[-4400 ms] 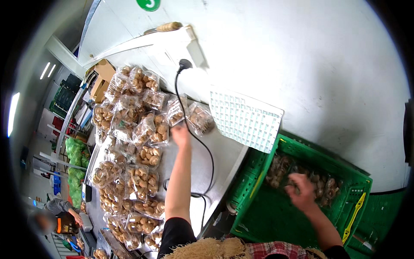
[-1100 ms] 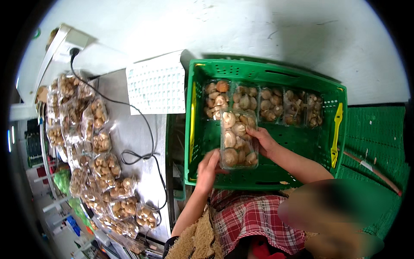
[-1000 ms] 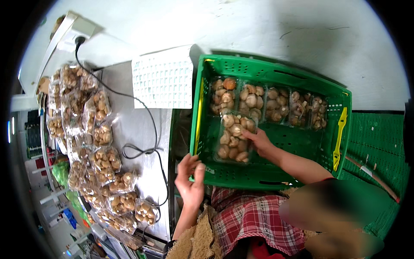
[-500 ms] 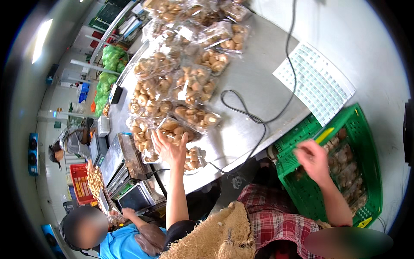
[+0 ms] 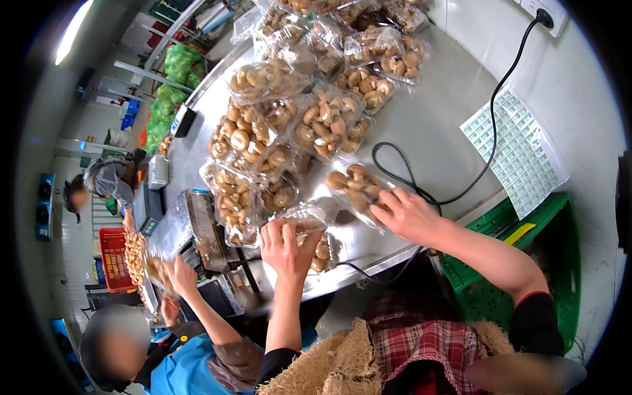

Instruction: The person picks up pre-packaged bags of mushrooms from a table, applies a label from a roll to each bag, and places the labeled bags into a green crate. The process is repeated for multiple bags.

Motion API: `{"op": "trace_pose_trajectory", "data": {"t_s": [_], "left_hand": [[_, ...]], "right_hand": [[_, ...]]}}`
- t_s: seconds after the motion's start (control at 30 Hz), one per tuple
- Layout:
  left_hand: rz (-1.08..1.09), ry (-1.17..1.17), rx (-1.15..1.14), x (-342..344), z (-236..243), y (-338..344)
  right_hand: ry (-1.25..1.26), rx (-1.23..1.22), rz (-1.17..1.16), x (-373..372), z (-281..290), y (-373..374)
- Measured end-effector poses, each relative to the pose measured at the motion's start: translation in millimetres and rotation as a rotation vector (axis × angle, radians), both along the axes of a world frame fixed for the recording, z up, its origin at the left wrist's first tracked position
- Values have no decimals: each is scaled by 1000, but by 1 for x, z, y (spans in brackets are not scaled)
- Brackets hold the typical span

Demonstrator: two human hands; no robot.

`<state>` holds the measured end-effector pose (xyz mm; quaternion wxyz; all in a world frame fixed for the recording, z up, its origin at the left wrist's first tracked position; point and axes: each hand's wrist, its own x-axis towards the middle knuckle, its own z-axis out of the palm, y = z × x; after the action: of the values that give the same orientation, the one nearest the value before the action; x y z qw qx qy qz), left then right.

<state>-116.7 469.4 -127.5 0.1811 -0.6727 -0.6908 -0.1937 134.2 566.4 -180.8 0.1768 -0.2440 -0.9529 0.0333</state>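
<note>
My left hand (image 5: 286, 247) is closed on a crinkled clear plastic pack (image 5: 303, 217) near the steel table's front edge; what lies inside is mostly hidden. Mushrooms in another pack (image 5: 321, 253) show just beside its fingers. To its right, my right hand (image 5: 398, 214) grips a clear pack of brown mushrooms (image 5: 355, 184), fingers curled over its right end. A heap of similar packs (image 5: 326, 122) covers the table (image 5: 454, 85) beyond and to the left of both hands. A black cable (image 5: 494, 125) loops beside the right hand.
A sheet of stickers (image 5: 513, 145) hangs at the table's right edge, above a green crate (image 5: 546, 257). A wall socket (image 5: 553, 10) is at upper right. At lower left, a co-worker (image 5: 178, 368) in blue handles a pack near metal equipment (image 5: 204, 230); another person (image 5: 105, 184) works behind.
My view has swung left from the crate to the table. My right hand has left the crate and now holds a pack on the table; my left hand has closed on plastic beside it.
</note>
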Motion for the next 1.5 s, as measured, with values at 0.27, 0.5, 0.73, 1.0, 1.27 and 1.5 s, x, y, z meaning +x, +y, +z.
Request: {"op": "trace_pose_trajectory", "data": {"t_s": [0.27, 0.5, 0.73, 1.0, 1.27, 1.5], "left_hand": [[13, -769, -148, -3, -26, 4], [133, -954, 132, 7, -45, 45], [431, -1431, 236, 26, 6, 50], [-344, -1574, -142, 114, 86, 64], [-606, -1497, -706, 251, 20, 52], [-498, -1317, -1052, 353, 19, 11]], "right_hand": [[75, -525, -548, -23, -1, 21], [330, -668, -682, -13, -28, 15], [784, -1369, -798, -6, -32, -12], [1212, -1220, -456, 183, 57, -91], [1431, -1266, -1345, 336, -67, -316], [728, -1351, -1625, 305, -131, -309]]}}
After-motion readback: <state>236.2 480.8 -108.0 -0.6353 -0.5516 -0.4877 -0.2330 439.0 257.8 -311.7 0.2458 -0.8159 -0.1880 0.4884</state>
